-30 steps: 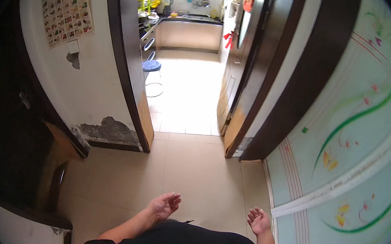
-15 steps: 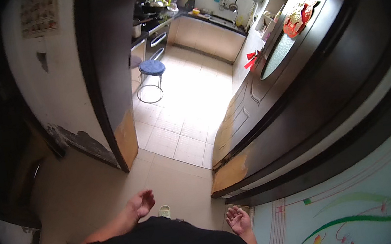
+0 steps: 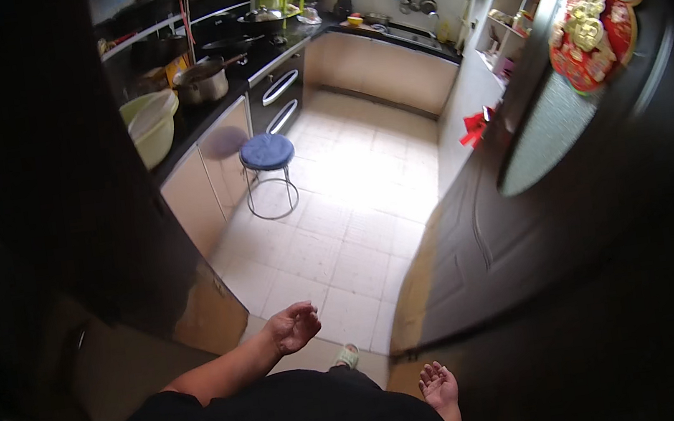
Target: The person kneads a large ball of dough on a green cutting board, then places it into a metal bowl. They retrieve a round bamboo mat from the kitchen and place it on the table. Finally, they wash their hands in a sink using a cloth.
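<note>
My left hand (image 3: 296, 328) is held out in front of my body above the doorway floor, its fingers loosely curved and apart, with nothing in it. Lower down on the right, my right hand (image 3: 438, 384) is palm up with its fingers spread, also holding nothing. It is nearest to the lower part of the dark brown door (image 3: 475, 236), apparently without touching it. One of my feet, in a pale slipper (image 3: 346, 356), shows between the two hands at the kitchen threshold.
A round stool (image 3: 267, 152) with a blue seat stands by the left cabinets. The black counter carries a pale green basin (image 3: 152, 130), a pot (image 3: 202, 82) and a lidded pan (image 3: 263, 16). A red and gold ornament (image 3: 597, 29) hangs on the door. Tiled floor (image 3: 333, 245) lies ahead.
I have moved forward into the kitchen doorway. The stool, counter and door appear closer, and the basin and pot have come into view. Both hands stay empty.
</note>
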Motion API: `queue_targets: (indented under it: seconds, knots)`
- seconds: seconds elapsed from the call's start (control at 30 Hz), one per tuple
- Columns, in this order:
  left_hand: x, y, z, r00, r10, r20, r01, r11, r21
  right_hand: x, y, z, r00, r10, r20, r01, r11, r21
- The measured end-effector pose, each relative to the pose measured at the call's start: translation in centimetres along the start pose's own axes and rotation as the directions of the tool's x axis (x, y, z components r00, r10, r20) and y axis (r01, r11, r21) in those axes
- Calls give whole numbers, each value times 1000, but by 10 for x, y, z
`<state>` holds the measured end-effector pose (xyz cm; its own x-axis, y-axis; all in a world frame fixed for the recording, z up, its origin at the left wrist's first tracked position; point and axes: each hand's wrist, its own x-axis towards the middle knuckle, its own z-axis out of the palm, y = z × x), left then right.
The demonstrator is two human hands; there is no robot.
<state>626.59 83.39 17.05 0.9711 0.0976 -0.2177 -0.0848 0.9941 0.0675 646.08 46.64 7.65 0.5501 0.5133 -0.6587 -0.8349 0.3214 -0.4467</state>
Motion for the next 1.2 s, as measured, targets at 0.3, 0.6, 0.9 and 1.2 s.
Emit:
queue_targets:
  seconds: [0.3,0.6,0.9,1.2]
  knots:
    - [127,104,41,905,328,-272,-319,945,76,234,-150,266,949,125,290,-44,962,-270]
    - [288,264,0,774,440,-456,-522,850,-66,462,-218,355,956,261,136,-182,887,-424]
    - [565,470,121,960,274,-47,-265,953,145,574,-347,440,1000,-16,-5,14,960,-279]
    - [817,563,141,996,90,-16,-90,995,53,789,-438,464,993,36,-114,-37,999,-5]
